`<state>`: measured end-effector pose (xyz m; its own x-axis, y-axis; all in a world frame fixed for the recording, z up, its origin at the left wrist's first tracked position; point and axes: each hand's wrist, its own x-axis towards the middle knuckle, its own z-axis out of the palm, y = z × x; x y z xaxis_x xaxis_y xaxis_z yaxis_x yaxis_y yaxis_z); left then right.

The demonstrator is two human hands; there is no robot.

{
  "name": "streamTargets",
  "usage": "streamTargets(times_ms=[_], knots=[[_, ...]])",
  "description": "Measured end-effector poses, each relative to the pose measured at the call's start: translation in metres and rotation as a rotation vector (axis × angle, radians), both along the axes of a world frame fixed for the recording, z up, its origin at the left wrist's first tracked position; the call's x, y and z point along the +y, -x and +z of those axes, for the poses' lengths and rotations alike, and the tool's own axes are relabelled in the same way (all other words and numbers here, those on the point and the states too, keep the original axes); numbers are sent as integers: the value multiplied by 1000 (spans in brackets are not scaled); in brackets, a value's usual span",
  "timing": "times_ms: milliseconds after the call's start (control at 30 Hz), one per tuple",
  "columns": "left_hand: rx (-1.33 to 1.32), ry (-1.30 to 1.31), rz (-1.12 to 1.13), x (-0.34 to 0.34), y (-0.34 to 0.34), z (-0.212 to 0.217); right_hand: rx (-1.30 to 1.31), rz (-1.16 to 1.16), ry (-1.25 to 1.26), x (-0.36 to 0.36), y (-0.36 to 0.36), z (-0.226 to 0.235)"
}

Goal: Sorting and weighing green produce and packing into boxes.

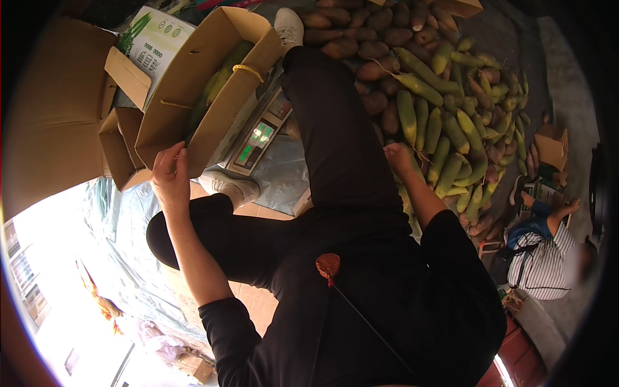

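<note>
My left hand (171,175) grips the lower edge of an open cardboard box (193,103). Long green vegetables (222,74) lie inside the box, which rests tilted over a weighing scale (258,138) with a lit green display. My right hand (398,158) is stretched out to the pile of long green-yellow vegetables (445,138), its fingers curled against the pile's near edge. I cannot tell whether it grips one. My black-trousered legs lie between the two hands, with white shoes (288,26) at their ends.
Brown tubers (361,39) are heaped behind the green pile. More cardboard boxes (58,109) stand at the left. A person in a striped shirt (545,255) crouches at the right beside a small box (551,148). Plastic sheeting (277,174) covers the floor.
</note>
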<state>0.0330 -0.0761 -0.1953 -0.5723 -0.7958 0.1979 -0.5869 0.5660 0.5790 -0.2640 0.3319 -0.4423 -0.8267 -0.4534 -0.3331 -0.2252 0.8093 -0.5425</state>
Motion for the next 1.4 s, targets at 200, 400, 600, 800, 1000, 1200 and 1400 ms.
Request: streamTargets(times_ms=[200,400,600,800,1000,1200,1400], knots=[[25,-13,-20,0,3,0,-59,26,0,0,3,-26],[-15,6,-21,-3,-3,-5,-232,13,-5,-7,1,-29],[-279,-53,-76,3,5,1,-124,59,-49,-8,10,-30],[-594,-40,-164,-10,29,13,-82,74,23,-4,17,-44],[-787,-96,-174,-28,99,-19,-137,183,-7,16,30,-61],[-846,-2,-147,-45,68,-15,-25,482,-96,28,25,-63],[-740,35,-201,-80,51,18,187,634,-446,114,81,-115]])
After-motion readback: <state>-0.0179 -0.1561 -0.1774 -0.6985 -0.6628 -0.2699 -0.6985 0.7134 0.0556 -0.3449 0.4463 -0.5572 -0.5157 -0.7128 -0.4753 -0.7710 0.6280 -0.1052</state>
